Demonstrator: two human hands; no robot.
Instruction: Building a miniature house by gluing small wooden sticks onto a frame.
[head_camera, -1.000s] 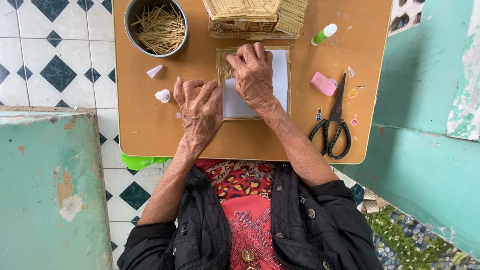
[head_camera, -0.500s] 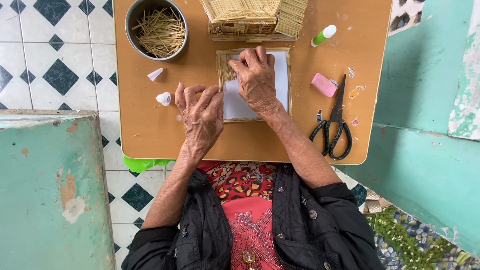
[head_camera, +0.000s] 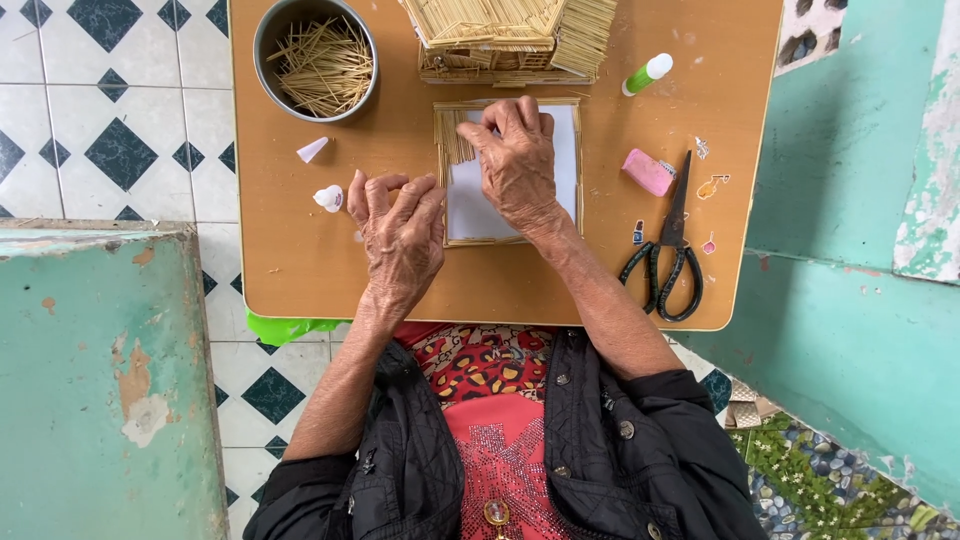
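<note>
A white paper sheet (head_camera: 560, 150) framed with thin wooden sticks lies on the small tan table (head_camera: 300, 260). A row of sticks (head_camera: 456, 135) is laid along its upper left part. My right hand (head_camera: 515, 165) rests on the sheet, its fingertips pressing on the sticks near the top edge. My left hand (head_camera: 400, 235) lies flat on the table just left of the sheet, fingers slightly spread; a thin stick seems to be under its fingertips.
A metal bowl of loose sticks (head_camera: 316, 60) stands at the table's far left. A stick-built model (head_camera: 510, 35) sits at the far edge. Glue bottle (head_camera: 647, 73), pink eraser (head_camera: 648, 172) and black scissors (head_camera: 668, 250) lie to the right. Two small white pieces (head_camera: 322, 175) lie left.
Both hands stay almost in place; the right fingers shift slightly on the sticks at the sheet's top.
</note>
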